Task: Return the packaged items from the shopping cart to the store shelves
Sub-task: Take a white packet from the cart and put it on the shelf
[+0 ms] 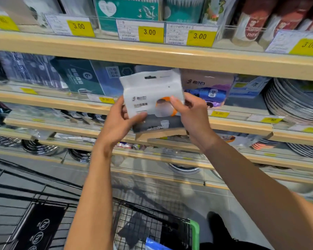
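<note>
Both hands hold one flat white plastic pkg w/ an orange-and-grey product print and a black hang slot, raised in front of the second wooden shelf, approx. centre of view. Left hand grips the pkg's lower left edge, thumb across the front, fingers curled behind. Right hand pinches the right edge, thumb on the printed face, other fingers wrapped round the back. Pkg is upright, slightly tilted, front toward the person; prob. held this way to read the label and match it w/ the stock behind.

Just right of it, on the same shelf, stands a pale pink and purple bag pkg w/ the same brand logo, so this slot looks like the likely home. Yellow price tags line the top shelf edge; stacked silver metal plates sit far right.

Near bottom, the black wire shopping cart w/ green handle holds a blue pkg, only partly in view, so more items prob. remain. Two-hand hold suits a floppy pouch: it keeps it flat for sliding between neighbours.
</note>
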The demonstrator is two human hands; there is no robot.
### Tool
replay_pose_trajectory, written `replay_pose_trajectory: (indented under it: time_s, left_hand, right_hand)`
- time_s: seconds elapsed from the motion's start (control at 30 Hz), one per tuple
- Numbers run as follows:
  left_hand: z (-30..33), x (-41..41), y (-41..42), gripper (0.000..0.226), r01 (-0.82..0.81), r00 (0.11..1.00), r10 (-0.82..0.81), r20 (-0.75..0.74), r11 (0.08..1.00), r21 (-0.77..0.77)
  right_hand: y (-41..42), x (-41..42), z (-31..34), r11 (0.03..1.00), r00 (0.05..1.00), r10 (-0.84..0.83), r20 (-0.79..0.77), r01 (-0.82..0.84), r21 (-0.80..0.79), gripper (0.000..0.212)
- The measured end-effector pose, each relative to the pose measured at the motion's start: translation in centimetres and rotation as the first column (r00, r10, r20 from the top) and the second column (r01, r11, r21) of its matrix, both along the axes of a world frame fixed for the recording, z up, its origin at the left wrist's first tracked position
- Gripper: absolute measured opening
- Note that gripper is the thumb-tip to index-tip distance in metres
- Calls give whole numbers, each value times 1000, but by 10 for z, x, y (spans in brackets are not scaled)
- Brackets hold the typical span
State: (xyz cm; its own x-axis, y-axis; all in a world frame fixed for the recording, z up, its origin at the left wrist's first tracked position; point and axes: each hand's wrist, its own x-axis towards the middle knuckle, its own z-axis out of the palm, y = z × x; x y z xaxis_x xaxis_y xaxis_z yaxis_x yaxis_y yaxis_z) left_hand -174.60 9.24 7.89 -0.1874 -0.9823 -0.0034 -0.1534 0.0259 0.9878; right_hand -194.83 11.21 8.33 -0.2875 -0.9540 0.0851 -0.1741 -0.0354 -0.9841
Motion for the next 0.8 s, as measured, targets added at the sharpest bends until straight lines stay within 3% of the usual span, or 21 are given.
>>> replay_pose_trajectory:
  time_s: [0.1, 0.23, 0.33, 0.43, 0.63, 0.7, 0.77, 0.8]
  left_hand:
    - [2, 17, -4, 49, -175, 984, 176, 16, 983, -54]
    - [9, 18, -12, 44, -311, 948, 317, 7, 932, -184]
    - [5, 2, -11, 46, -273, 959, 282, 10, 936, -221]
    - [-6, -14, -15, 42, -282, 958, 284, -32, 922, -265]
    - [-3, -24, -38, 41, -491, 865, 442, -236, 842, -224]
    - [4, -27, -50, 42, -424, 905, 392, -163, 862, -278]
    - [10, -35, -60, 43, -315, 920, 378, 104, 871, -378]
    - [12, -41, -63, 46, -288, 886, 403, 228, 865, -410]
  right_hand:
    - [-10, 9, 4, 999, 999, -39, -2, 39, 0, 30]
    - [24, 6, -9, 998, 988, -48, -145, 52, 26, 28]
    - [51, 3, -33, 995, 999, -39, -9, 40, 88, 9]
    - [65, 2, -46, 994, 998, -57, 26, 54, 95, 14]
    - [88, -7, -55, 991, 997, -66, 51, 59, 122, 20]
    - [93, -12, -58, 989, 991, -88, 104, 74, 131, 20]
    - [99, -15, -60, 985, 988, -108, 114, 91, 148, 19]
    - [102, -16, -62, 982, 986, -121, 116, 102, 159, 19]
